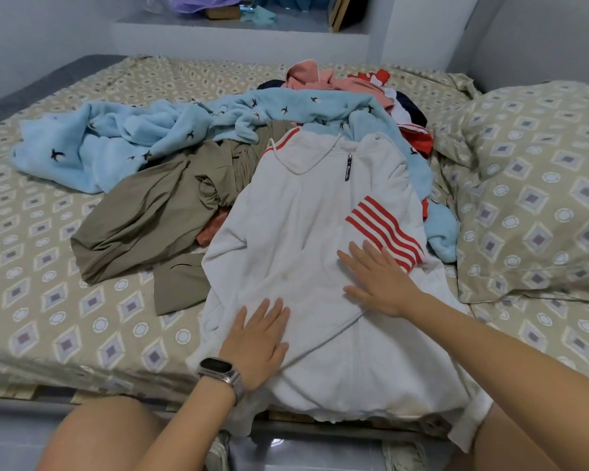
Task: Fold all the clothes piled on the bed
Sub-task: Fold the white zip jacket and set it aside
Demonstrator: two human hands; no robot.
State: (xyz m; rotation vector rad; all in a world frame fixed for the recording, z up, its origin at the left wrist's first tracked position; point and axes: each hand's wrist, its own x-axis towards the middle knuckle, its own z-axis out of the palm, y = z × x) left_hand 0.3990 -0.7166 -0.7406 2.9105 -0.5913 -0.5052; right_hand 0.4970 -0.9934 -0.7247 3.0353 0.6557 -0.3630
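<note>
a: surface? bed (65,300), patterned sheet; clothes pile (320,107) at its middle.
b: hands? left hand (257,341) and right hand (378,280) flat, fingers straight, pressing white hoodie (296,232) at near edge, gripping nothing.

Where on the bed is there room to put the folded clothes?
The bed sheet lies bare at the near left, bordered by the olive garment and the bed's front edge. The far left strip behind the blue fleece is bare too. The right side is crowded: white hoodie, clothes pile, pillow.
</note>
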